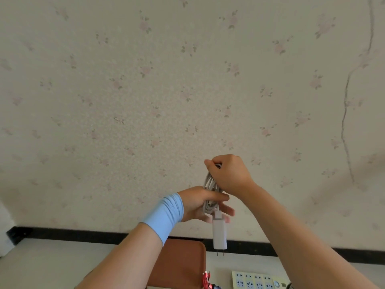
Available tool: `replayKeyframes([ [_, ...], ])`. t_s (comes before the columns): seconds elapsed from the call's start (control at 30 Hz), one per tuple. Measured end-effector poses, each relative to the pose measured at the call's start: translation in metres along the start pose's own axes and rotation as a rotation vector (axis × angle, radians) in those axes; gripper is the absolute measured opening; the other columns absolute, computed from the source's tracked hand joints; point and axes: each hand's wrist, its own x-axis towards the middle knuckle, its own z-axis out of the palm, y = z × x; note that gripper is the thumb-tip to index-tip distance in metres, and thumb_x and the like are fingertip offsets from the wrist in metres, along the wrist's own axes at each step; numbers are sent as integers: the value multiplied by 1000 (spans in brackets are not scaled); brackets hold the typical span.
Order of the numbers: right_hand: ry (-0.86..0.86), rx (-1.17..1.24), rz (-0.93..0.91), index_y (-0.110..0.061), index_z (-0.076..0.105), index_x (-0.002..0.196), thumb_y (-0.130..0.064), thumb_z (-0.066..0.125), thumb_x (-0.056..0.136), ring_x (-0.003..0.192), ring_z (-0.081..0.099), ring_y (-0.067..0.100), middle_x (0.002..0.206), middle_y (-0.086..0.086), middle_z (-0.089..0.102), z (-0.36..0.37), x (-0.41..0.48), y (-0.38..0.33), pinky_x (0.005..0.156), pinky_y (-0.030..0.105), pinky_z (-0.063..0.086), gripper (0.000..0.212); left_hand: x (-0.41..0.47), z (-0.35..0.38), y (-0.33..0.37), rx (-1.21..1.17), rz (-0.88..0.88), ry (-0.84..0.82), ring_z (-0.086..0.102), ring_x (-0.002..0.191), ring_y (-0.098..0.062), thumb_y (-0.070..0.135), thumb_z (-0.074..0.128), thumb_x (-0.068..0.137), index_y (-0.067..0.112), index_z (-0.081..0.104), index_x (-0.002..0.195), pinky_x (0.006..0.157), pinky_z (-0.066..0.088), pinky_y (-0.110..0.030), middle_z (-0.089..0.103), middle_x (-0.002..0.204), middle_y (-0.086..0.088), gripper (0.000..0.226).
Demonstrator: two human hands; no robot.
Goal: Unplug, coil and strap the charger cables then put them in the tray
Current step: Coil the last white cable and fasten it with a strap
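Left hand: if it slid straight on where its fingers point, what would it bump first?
Probably the right forearm, crossing just beyond the left hand that holds the charger cable; depth is unclear.

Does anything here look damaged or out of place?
A long jagged crack runs down the flowered wall at the right, like split wallpaper. Otherwise only the white charger dangles loose below the coiled cable.
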Motion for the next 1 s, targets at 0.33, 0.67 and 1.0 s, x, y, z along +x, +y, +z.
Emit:
replayKeyframes([
  [0.33, -162, 58, 53, -14, 69, 68, -38, 61, 98, 49, 46, 10, 56, -3, 56, 20, -1, 12, 51, 24, 40, 40, 3, -12, -15, -45, -96, -3, 43, 52, -18, 23, 60, 95, 11, 61, 94, 64, 57, -39, 38, 58, -2, 12],
  [0.67, -373, 155, 286, -21, 58, 117, -60, 29, 103, 58, 63, 15, 101, 1, 68, 67, -6, 55, 52, 30, 50, 50, 25, -50, -74, 79, -253, 344, 67, 58, -26, 36, 65, 89, 14, 55, 67, 66, 55, -34, 55, 58, -3, 33],
  [1.0, -707, -52, 494, -14, 67, 104, -26, 49, 101, 58, 64, 17, 101, 13, 72, 174, -66, 173, 51, 30, 52, 22, 65, -61, -196, 288, -470, 503, 63, 47, -26, 30, 68, 84, 9, 65, 77, 52, 57, -30, 62, 64, -8, 23],
])
